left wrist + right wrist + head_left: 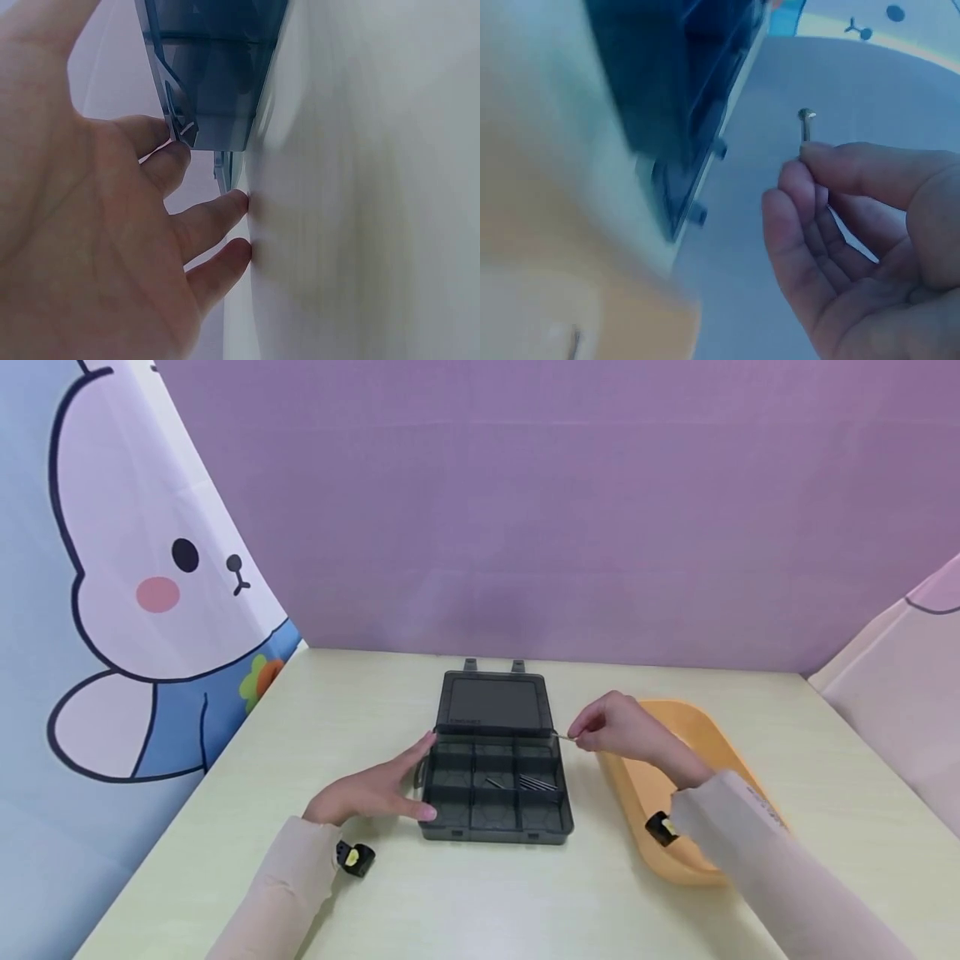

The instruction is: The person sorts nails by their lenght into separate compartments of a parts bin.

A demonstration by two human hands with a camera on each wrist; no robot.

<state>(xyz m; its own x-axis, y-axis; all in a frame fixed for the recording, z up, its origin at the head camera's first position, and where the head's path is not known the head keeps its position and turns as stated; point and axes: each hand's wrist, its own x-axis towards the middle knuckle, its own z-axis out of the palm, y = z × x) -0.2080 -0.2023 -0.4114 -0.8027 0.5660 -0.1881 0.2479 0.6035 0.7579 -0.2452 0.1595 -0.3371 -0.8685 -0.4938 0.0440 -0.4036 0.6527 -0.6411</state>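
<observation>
A dark translucent organizer box [495,835] lies on the table with its lid [493,700] folded back. My left hand [378,789] rests along its left side, fingers spread, thumb by the front left corner and index finger near the hinge. The left wrist view shows two fingertips against the box's side and two lower ones at the tabletop. Between thumb and index finger, my right hand [622,727] pinches a small screw [805,126], head outward, just off the box's right edge. Several thin metal pins [537,783] lie in the middle right compartment, and one short pin [495,783] in the center one.
A yellow-orange tray [630,797] stands right of the box, under my right forearm. In the right wrist view a thin dark piece [574,343] lies in it. Behind the table hangs a purple cloth [525,510], with a cartoon-printed cloth [150,568] on the left.
</observation>
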